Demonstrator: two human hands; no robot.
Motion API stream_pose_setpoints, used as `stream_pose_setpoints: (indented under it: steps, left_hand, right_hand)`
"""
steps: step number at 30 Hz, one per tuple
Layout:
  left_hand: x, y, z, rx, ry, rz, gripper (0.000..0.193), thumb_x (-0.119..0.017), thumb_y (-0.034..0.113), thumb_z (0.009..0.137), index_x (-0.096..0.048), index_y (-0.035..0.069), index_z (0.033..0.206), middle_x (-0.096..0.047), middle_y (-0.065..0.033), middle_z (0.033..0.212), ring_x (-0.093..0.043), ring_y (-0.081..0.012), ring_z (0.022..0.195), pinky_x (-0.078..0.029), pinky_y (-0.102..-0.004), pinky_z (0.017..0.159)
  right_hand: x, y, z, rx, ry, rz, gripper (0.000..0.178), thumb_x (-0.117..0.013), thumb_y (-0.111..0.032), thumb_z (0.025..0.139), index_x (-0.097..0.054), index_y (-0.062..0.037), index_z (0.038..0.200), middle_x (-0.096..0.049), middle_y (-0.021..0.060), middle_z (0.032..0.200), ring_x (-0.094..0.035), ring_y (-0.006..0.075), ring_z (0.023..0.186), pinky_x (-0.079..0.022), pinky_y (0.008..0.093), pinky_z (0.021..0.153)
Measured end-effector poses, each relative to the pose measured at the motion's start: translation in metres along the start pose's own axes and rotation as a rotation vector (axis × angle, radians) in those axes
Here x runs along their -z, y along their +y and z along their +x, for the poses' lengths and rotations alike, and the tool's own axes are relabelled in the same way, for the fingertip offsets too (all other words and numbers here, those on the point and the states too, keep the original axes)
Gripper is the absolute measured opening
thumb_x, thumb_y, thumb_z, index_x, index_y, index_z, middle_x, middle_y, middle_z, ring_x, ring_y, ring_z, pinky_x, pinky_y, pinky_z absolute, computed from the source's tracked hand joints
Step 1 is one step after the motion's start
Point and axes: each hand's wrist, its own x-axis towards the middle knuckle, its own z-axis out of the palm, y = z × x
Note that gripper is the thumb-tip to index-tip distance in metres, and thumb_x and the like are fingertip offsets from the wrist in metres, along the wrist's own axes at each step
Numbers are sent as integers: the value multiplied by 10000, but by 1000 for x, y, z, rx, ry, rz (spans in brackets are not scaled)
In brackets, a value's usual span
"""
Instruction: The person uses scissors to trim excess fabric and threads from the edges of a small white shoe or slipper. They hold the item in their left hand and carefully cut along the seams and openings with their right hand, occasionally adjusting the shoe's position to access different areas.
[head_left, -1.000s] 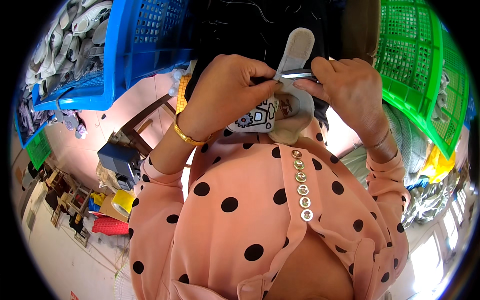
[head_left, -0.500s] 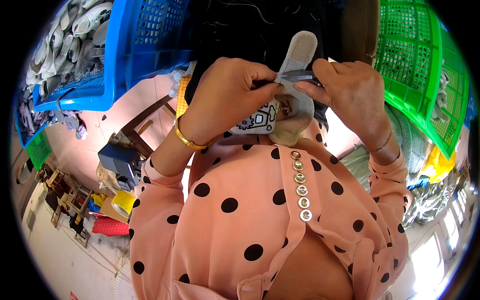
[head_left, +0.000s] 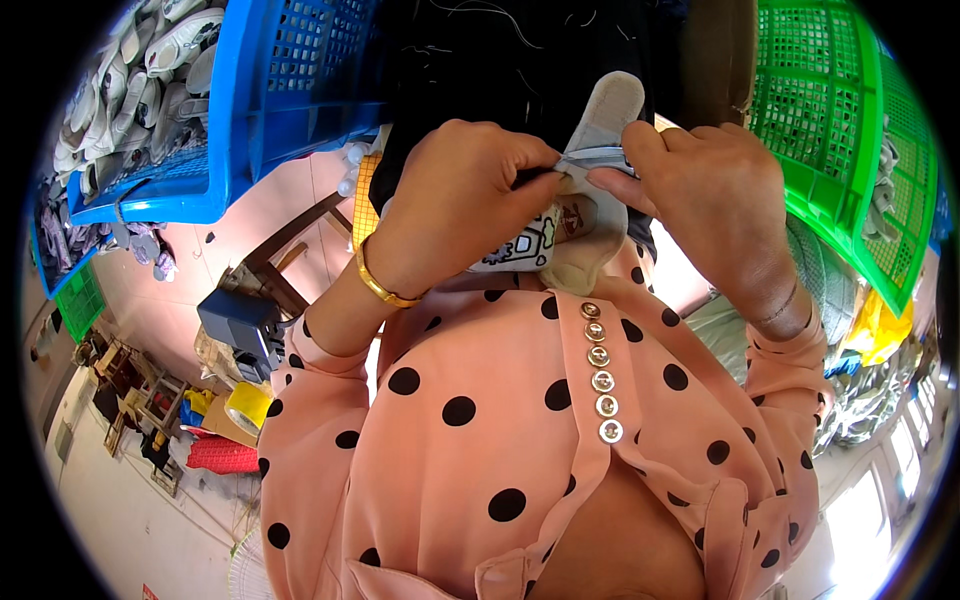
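Above my lap I hold a small child's shoe upper, whitish with a black-outlined cartoon print. A pale strap with a rounded end sticks out beyond my fingers, and a brown printed mark shows on the lining. My left hand pinches the upper's edge near the base of the strap between thumb and fingers. In my right hand is a pair of small metal thread snips, its blades pointing left at that edge. Their handle is mostly hidden by my fingers.
A blue plastic crate at the far left holds whitish shoes. Green crates stand at the right. Left of my forearm are a dark blue box-shaped device and a roll of yellow tape. Loose threads lie on the dark cloth.
Both hands have shifted slightly, my right hand a little to the right and nearer me. The strap has moved slightly right and toward me. Both grips stay the same.
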Motion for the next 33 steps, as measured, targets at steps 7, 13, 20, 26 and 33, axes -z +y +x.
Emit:
stream_pose_setpoints:
  steps: [7,13,20,26,33]
  left_hand:
    - [-6,-4,0,-141,87,21,142,-659,164,813,-739,53,852,-608,-115,575,-581,-261,500,-441,-334,504]
    - [-7,-4,-1,-130,94,53,143,-665,166,804,-741,59,858,-622,-121,616,-592,-264,550,-448,-338,526]
    - [-4,-14,-2,-91,40,-91,157,-733,68,804,-736,31,956,-661,-56,745,-597,-101,639,-455,-234,564]
    - [-10,-20,1,-13,60,-292,143,-717,80,843,-701,6,965,-651,-29,765,-570,-49,650,-448,-189,568]
    - [-12,-39,13,-285,243,24,105,-701,164,840,-676,62,832,-636,-77,707,-603,-231,646,-464,-317,574]
  right_hand:
    - [14,-7,1,-42,-111,-28,382,-705,-419,780,-498,-115,673,-497,31,535,-557,210,500,-414,326,479]
    - [17,-4,5,5,-147,8,374,-703,-410,781,-506,-109,678,-502,46,540,-567,229,513,-416,327,472]
    - [-14,26,1,-358,44,702,381,-724,-387,829,-582,-34,807,-594,46,606,-600,197,540,-452,291,503]
    - [-56,-5,4,-590,-32,1502,259,-663,-239,910,-625,12,967,-519,-9,636,-447,11,612,-386,198,532]
    - [-68,-8,14,-716,-78,1922,235,-595,-250,948,-588,-48,829,-405,-83,596,-320,6,524,-247,201,464]
